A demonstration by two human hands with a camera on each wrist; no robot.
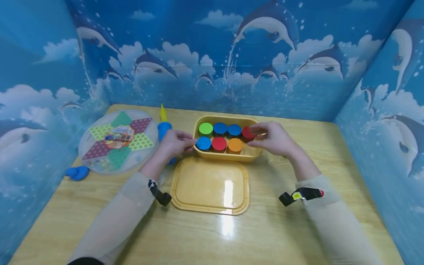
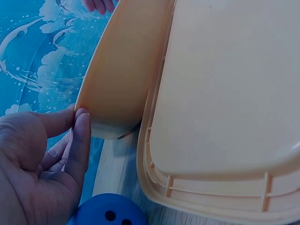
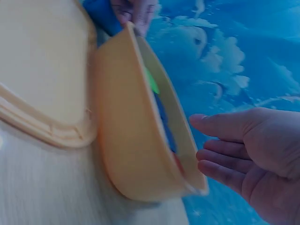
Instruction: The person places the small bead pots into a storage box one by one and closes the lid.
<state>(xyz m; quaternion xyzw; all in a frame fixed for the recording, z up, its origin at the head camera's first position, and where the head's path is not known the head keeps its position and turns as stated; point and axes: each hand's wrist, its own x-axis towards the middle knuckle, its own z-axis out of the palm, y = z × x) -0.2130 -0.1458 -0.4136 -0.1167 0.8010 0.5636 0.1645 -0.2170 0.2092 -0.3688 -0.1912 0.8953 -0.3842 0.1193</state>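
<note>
A yellow plastic box (image 1: 228,156) holds several round-lidded jars, among them a green jar (image 1: 205,129), an orange jar (image 1: 235,145) and a red jar (image 1: 219,144). At the box's left end my left hand (image 1: 175,144) pinches the rim between thumb and finger, as the left wrist view shows up close. My right hand (image 1: 273,139) hovers at the right end, fingers loosely extended and holding nothing. It partly covers another red jar (image 1: 247,133) in the head view. In the right wrist view its fingertips (image 3: 202,154) are beside the box's rim.
The yellow lid (image 1: 205,184) lies flat in front of the box. To the left are a round Chinese checkers board (image 1: 120,141), a blue toy piece (image 1: 77,173) and a blue object with a yellow tip (image 1: 163,113). Dolphin-printed walls (image 1: 212,88) border the table.
</note>
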